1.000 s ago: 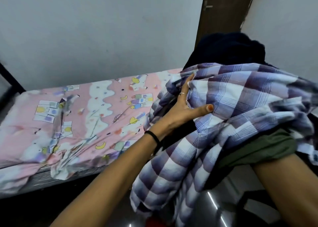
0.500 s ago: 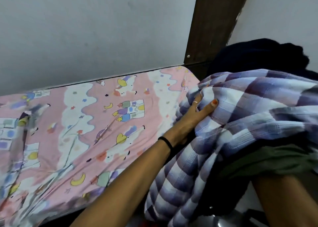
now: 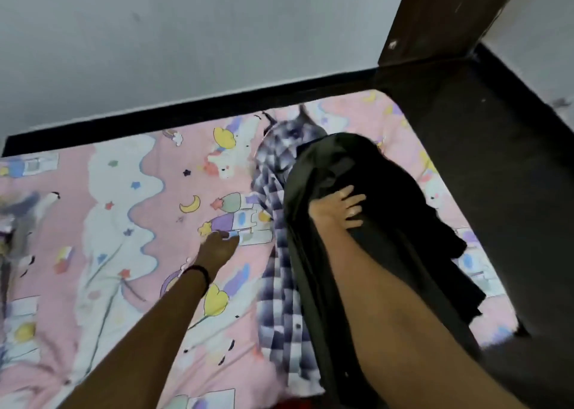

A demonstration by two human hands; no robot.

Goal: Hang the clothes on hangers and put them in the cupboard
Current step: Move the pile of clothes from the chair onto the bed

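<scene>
Checked shirt on bedsheet, dark garment overlapping its right, wall behind bed

Dim, even indoor light; motion blur; wide-angle edge distortion.

Pink bedsheet: matt printed cloth, lightly creased. Checked shirt: soft woven cloth, matt, rumpled. Dark garment: matt black cloth in loose folds. Wall: smooth, matt painted surface. Door: dark brown wood, dull and scuffed.
</scene>
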